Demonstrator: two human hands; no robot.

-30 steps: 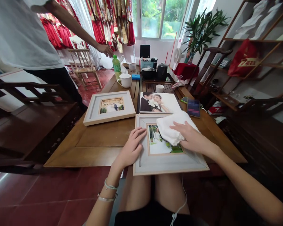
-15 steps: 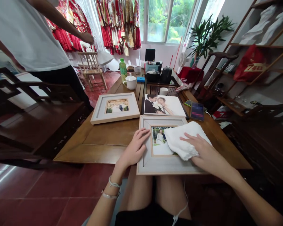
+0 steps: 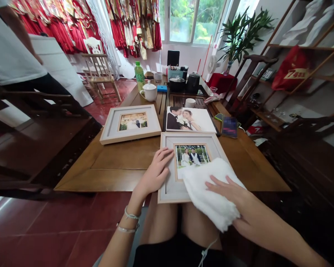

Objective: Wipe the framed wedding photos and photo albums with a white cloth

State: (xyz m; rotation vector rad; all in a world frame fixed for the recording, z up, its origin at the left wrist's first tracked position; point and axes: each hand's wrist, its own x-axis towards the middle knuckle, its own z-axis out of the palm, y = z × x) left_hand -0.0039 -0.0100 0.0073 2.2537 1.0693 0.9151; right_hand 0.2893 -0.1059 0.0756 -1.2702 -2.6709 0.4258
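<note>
A light wooden picture frame (image 3: 167,193) lies at the table's near edge, a wedding photo (image 3: 192,155) showing in its middle. My left hand (image 3: 156,172) rests on the frame's left border with fingers stretched out and thumb apart. Under my right hand (image 3: 228,194) is a white cloth (image 3: 203,185), held against the frame's lower right part. The cloth covers the photo's lower right corner, and one end hangs over the near edge above my legs. My right thumb is partly hidden by the cloth.
A second framed photo (image 3: 133,120) lies to the left, and a large photo print (image 3: 190,119) behind. Beyond stand a lidded white cup (image 3: 149,92), a green bottle (image 3: 139,76) and a kettle (image 3: 193,82). A phone (image 3: 229,127) is at right. Another person (image 3: 13,55) stands left.
My right hand has drawn the cloth down toward me, uncovering the couple in the photo. My left hand stays on the frame. The other person has shifted left, and a white panel shows beside them.
</note>
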